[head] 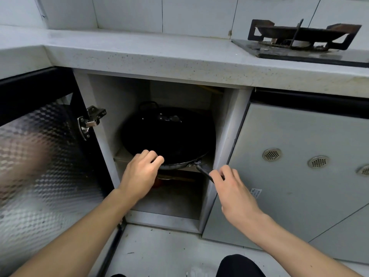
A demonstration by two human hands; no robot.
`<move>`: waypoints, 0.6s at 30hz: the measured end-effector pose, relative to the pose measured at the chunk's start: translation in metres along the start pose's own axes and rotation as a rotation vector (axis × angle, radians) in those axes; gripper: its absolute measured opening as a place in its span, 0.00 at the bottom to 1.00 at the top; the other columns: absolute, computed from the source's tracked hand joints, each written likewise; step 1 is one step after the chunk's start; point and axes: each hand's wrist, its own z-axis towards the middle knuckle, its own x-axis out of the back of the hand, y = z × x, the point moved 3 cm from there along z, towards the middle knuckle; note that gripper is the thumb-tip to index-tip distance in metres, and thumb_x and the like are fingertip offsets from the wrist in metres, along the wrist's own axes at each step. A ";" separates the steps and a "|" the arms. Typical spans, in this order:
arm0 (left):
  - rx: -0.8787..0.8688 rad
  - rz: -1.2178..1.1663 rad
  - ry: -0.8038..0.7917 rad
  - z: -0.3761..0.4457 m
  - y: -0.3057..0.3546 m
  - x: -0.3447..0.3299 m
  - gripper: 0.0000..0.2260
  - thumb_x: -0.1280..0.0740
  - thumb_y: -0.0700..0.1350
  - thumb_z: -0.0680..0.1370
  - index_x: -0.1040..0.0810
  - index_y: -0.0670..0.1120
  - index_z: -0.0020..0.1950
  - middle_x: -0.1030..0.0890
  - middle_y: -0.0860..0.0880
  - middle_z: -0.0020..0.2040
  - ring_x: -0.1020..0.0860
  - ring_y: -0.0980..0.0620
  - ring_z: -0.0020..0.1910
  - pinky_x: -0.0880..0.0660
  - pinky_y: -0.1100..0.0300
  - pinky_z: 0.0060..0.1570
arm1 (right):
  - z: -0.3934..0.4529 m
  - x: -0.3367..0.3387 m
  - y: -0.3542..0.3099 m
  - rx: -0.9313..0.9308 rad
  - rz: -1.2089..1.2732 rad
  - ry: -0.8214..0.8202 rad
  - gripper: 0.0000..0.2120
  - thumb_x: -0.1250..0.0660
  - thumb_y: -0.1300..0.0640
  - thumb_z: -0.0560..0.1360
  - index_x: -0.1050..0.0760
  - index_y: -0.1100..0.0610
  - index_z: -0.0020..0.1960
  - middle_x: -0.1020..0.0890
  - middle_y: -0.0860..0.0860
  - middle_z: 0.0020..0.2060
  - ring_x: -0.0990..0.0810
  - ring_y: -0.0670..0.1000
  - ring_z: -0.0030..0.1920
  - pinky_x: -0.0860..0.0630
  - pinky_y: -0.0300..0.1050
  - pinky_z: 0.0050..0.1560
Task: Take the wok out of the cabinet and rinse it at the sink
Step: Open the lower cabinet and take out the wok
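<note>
A large black wok (pixel 169 134) sits on the upper shelf of the open cabinet (pixel 225 140), its dark long handle (pixel 203 170) sticking out toward me at the front right. My left hand (pixel 139 172) curls its fingers over the wok's near rim. My right hand (pixel 231 188) wraps around the long handle. A small loop handle shows at the wok's far side. The sink is out of view.
The cabinet door (pixel 40 166), with patterned foil, stands open at the left, hinge (pixel 89 120) exposed. A lower shelf holds something red and indistinct (pixel 159 181). A closed grey door (pixel 299 176) is at the right. Above lie the speckled countertop (pixel 159 54) and gas stove (pixel 301 39).
</note>
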 end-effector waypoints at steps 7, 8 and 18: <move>-0.107 0.059 0.028 -0.031 0.006 0.013 0.08 0.30 0.32 0.72 0.22 0.41 0.48 0.24 0.45 0.44 0.27 0.44 0.40 0.29 0.51 0.37 | -0.033 0.004 -0.002 0.016 0.019 -0.046 0.35 0.37 0.77 0.58 0.38 0.52 0.59 0.39 0.50 0.52 0.34 0.53 0.49 0.30 0.45 0.34; -0.101 0.064 0.031 -0.034 0.007 0.015 0.09 0.30 0.32 0.71 0.22 0.41 0.48 0.24 0.45 0.45 0.27 0.44 0.41 0.29 0.52 0.38 | -0.035 0.005 -0.004 0.013 0.024 -0.051 0.34 0.38 0.76 0.58 0.38 0.52 0.59 0.39 0.50 0.52 0.35 0.53 0.49 0.30 0.45 0.33; -0.032 0.092 -0.033 -0.034 0.016 0.030 0.11 0.28 0.31 0.69 0.25 0.43 0.46 0.27 0.47 0.41 0.30 0.46 0.39 0.32 0.53 0.36 | -0.039 0.024 -0.004 0.057 0.020 -0.036 0.33 0.40 0.76 0.53 0.37 0.53 0.53 0.37 0.51 0.49 0.34 0.53 0.45 0.49 0.39 0.26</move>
